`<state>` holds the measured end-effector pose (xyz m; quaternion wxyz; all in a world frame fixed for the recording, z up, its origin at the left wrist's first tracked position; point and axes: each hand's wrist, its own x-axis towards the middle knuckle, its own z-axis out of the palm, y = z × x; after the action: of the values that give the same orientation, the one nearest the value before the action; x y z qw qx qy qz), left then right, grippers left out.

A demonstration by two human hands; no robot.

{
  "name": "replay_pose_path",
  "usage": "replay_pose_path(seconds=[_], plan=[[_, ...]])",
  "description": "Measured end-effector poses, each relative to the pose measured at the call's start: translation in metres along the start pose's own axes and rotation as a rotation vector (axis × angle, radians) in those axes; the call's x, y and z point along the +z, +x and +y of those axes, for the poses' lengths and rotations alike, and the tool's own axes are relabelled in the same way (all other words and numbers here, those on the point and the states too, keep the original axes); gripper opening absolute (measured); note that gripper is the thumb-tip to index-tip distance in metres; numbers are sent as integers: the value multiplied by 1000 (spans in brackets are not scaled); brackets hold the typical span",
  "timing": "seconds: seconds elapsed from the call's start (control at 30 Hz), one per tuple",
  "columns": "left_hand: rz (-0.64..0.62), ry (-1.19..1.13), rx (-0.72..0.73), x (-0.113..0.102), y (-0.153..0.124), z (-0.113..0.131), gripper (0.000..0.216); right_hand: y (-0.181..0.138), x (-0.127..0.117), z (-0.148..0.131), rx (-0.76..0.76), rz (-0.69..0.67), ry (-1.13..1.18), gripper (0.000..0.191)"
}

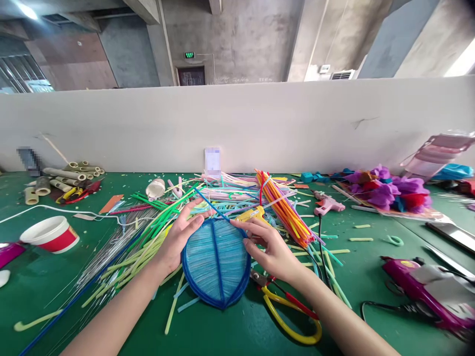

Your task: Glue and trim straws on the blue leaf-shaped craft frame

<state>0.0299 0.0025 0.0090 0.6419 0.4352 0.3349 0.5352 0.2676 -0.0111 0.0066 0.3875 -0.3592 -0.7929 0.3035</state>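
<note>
A leaf-shaped blue piece [200, 257] with a dark blue fuzzy rim and midrib is held up over the table, its point toward me. My left hand [178, 240] grips its upper left edge, thumb in front and fingers partly behind. A dark blue pipe cleaner [211, 203] slants across the top of the leaf and sticks out to the upper left. My right hand [269, 247] pinches at the upper right edge, where the right end of that pipe cleaner meets the rim. Behind the right fingers lies a yellow glue gun [251, 214].
Yellow-handled scissors [293, 331] lie beneath my right wrist. Orange pipe cleaners [285, 212] and green ones [158, 230] are piled around. A paper cup [52, 235] stands left; a pink glue gun [328, 202], purple petals [386, 190] and a magenta tool [419, 291] lie right.
</note>
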Motion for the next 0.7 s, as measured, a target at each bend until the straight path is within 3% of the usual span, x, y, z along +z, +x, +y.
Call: replay_pose_path(seconds=[0.13,0.27,0.43,0.7], plan=[[-66,-28,-33,-5,2,0,50,0,-1,-1,-3,-24,-21,47],[2,79,50,-7,6,-7,19,0,1,0,0,-24,-16,47],[98,184,77,-5,7,-11,22,0,5,3,30,23,12,45],[134,362,91,-9,9,-10,25,1,9,3,43,24,37,40]])
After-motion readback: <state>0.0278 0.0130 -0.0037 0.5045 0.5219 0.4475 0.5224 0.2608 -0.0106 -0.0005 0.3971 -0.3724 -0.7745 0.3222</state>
